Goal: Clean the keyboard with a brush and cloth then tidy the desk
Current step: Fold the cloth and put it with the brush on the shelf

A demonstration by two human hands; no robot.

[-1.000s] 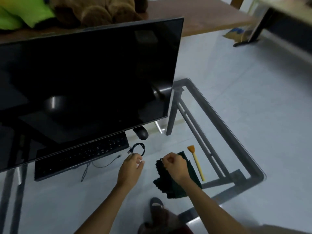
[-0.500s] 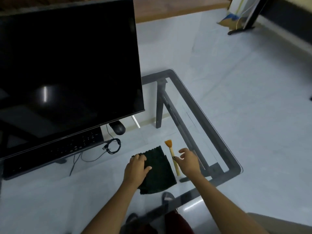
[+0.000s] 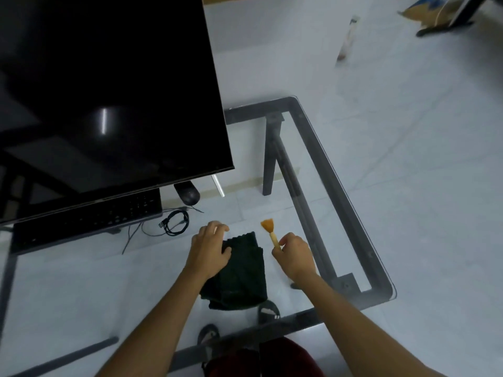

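With my right hand (image 3: 295,257) pinching the brush (image 3: 270,232) handle and left hand (image 3: 211,247) spread flat on the cloth (image 3: 242,276), I'd lift it toward the keyboard (image 3: 87,219) next.

Dark green cloth (image 3: 242,270), orange-bristled brush (image 3: 269,231) with pale handle, black keyboard (image 3: 87,219), black monitor (image 3: 109,91)

Glass-topped desk (image 3: 351,210) with dark metal frame. On it: monitor (image 3: 109,91), keyboard (image 3: 87,219), mouse (image 3: 189,195), coiled cable (image 3: 175,226), dark cloth (image 3: 242,276), brush (image 3: 269,229).
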